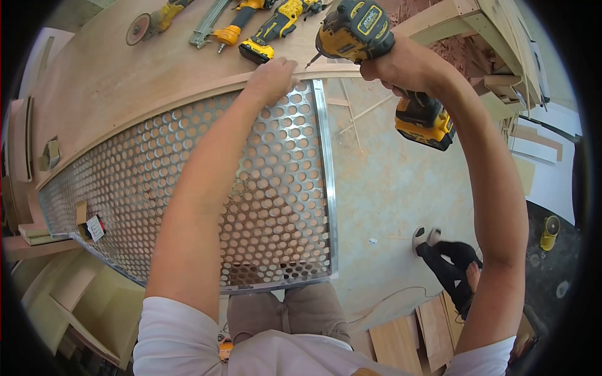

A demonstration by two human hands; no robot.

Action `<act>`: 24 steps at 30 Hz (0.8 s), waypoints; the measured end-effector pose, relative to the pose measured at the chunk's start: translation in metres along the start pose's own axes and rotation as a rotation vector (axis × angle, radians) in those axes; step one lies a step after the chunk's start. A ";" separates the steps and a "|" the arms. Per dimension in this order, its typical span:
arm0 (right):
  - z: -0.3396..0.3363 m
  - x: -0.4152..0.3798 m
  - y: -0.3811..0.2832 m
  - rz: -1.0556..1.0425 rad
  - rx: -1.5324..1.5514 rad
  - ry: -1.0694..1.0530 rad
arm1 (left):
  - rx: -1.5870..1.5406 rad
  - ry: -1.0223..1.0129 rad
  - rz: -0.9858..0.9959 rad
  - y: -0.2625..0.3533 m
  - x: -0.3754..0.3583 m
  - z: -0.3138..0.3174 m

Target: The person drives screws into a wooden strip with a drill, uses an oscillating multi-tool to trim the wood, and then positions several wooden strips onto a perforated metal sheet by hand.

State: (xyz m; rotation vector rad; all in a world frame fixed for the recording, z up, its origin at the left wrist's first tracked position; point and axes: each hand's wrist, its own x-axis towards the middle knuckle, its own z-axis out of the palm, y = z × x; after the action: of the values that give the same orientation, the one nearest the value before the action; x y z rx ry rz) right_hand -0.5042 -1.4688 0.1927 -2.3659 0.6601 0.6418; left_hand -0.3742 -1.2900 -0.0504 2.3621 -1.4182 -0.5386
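A perforated metal panel (281,164) spans from the worker's lap (285,308) to a wooden edge strip (188,99). There the left hand (273,81) rests, fingers curled; whether it pinches anything cannot be told. The right hand (401,66) grasps a cordless driver (356,34), bit (314,61) near the strip. Lining up appears in hand; the next move likely calls for steady aim. Beyond lies an angle grinder (164,15).
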 end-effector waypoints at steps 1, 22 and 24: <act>-0.001 0.003 0.001 0.008 -0.006 -0.008 | 0.033 0.004 -0.023 0.002 -0.003 0.002; -0.004 0.014 -0.006 0.048 -0.142 -0.018 | 0.183 0.373 0.113 -0.011 -0.009 0.039; -0.002 0.014 -0.005 0.067 -0.131 -0.024 | 0.196 0.386 0.114 -0.011 -0.009 0.040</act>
State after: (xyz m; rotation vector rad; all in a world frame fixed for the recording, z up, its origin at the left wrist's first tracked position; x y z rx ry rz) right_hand -0.4899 -1.4707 0.1881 -2.4614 0.7085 0.7621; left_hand -0.3890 -1.2801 -0.0892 2.3448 -1.4603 0.0900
